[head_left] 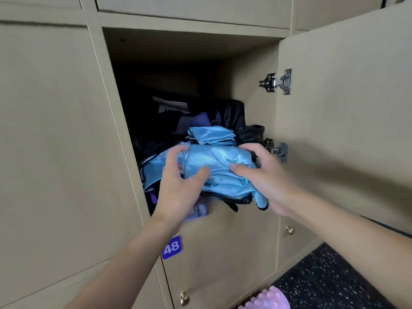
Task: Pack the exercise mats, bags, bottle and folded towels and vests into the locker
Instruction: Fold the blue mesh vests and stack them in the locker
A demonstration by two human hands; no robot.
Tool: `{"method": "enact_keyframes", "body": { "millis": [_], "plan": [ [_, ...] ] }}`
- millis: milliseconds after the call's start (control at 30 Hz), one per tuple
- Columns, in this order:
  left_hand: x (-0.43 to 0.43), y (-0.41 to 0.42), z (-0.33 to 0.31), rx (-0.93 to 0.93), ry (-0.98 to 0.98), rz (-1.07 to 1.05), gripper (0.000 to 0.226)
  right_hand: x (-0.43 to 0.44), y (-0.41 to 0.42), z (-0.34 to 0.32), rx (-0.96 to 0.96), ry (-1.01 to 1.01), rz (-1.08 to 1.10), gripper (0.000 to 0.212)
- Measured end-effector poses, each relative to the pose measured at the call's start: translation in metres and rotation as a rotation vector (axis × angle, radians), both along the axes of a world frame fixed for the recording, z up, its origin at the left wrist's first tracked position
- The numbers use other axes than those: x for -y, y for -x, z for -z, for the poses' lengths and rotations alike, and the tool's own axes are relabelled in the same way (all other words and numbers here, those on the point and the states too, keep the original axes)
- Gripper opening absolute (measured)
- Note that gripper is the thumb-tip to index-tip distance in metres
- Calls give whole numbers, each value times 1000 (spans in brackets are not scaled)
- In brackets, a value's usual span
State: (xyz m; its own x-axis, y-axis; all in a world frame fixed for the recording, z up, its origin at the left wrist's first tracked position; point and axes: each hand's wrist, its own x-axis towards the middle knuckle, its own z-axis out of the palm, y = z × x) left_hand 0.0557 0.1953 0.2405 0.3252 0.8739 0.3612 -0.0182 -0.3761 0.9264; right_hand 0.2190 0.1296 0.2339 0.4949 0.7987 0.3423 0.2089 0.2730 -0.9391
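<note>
Left hand [178, 186] and right hand [264, 175], arms outstretched, grip the blue vest [215, 160].

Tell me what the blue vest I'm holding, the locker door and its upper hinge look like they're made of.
The blue vest: thin synthetic cloth, probably polyester; it has a satin sheen and soft creases. The locker door: matt beige board, perhaps laminated wood; flat, no grain visible. The upper hinge: bare silvery metal, likely steel, judging by its glints and screw heads.

Locker [252, 63]: dark bags [236, 117]; blue vests [214, 134]
</note>
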Motion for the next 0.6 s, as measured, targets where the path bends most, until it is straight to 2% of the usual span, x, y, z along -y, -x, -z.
{"method": "enact_keyframes", "body": {
  "millis": [67, 267, 300, 367, 400, 433, 500, 600],
  "plan": [
    [-18, -6, -10, -47, -140, -99, 42, -34, -7, -16, 102, -12, -11, 43],
    [-72, -20, -23, -143, -356, -414, 60, -129, -14, -56, 305, -88, -81, 40],
    [-79, -21, -21, -182, -361, -480, 64, -143, -13, -56, 416, -58, -67, 43],
    [-93, -25, -9, -328, -382, -624, 70, -169, -13, -47, 891, 105, 17, 51],
    [-98, -26, -3, -447, -390, -654, 70, -178, -14, -40, 1111, 174, 32, 55],
    [-103, -27, 4, -589, -392, -655, 68, -185, -15, -33, 1234, 226, 10, 58],
    [-113, -25, 16, -824, -383, -629, 65, -192, -20, -24, 1295, 270, -51, 60],
    [-121, -21, 24, -889, -361, -605, 65, -192, -28, -21, 1348, 138, -77, 65]
  ]
}}
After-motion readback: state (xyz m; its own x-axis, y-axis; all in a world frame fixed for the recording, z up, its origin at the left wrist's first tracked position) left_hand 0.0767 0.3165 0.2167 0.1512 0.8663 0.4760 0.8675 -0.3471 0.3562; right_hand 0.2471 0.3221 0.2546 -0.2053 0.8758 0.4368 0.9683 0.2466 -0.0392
